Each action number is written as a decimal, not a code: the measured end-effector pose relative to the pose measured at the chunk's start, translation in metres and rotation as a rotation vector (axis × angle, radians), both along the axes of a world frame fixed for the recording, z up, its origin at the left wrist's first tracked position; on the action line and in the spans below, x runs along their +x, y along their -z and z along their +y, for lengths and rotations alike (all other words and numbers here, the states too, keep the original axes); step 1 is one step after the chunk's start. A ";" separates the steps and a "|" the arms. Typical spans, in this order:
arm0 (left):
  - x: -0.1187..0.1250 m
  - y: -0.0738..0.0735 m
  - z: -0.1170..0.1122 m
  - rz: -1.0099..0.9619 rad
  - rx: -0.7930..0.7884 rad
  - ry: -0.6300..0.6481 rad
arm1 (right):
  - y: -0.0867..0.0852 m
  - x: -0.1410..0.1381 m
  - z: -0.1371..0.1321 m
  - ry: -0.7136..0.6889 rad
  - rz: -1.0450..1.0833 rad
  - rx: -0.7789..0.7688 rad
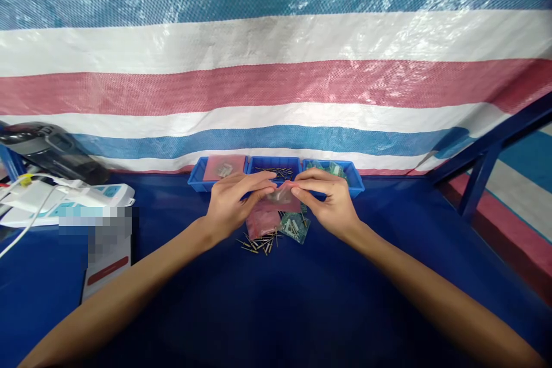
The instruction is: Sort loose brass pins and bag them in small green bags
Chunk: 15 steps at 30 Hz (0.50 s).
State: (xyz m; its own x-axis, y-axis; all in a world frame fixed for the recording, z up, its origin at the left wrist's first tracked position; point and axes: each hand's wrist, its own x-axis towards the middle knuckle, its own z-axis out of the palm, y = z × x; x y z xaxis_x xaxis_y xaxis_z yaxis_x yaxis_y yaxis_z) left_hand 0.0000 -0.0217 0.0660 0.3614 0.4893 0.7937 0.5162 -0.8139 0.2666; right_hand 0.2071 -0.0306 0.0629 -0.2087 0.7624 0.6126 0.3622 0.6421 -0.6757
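Observation:
Between my two hands hangs a pink translucent plastic bag (282,200), its upper edge pinched from both sides. My left hand (236,198) is closed on the bag's left top corner. On the right top corner, the fingers of my right hand (325,198) are closed too. Something pale shows faintly inside the bag, too blurred to name. Below it on the table lie another pink bag (262,224), a green-tinted bag (295,226) with small silvery pieces, and several loose pop rivets (261,244).
Three blue bins stand behind my hands: the left bin (196,185) has a pink bag, the middle bin (276,161) rivets, the right bin (357,185) green bags. A power strip (116,198), a dark bottle (56,152) and a box (107,264) are at left. A striped tarp (276,86) hangs behind.

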 end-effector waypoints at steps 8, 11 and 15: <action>0.001 0.002 0.001 -0.168 -0.341 -0.003 | 0.003 -0.001 0.002 0.041 0.148 -0.096; 0.003 0.008 0.008 -0.252 -0.695 0.155 | 0.005 -0.001 0.005 0.038 0.387 -0.199; 0.004 0.017 0.016 -0.129 -0.904 0.260 | 0.007 0.003 0.012 0.037 0.506 -0.368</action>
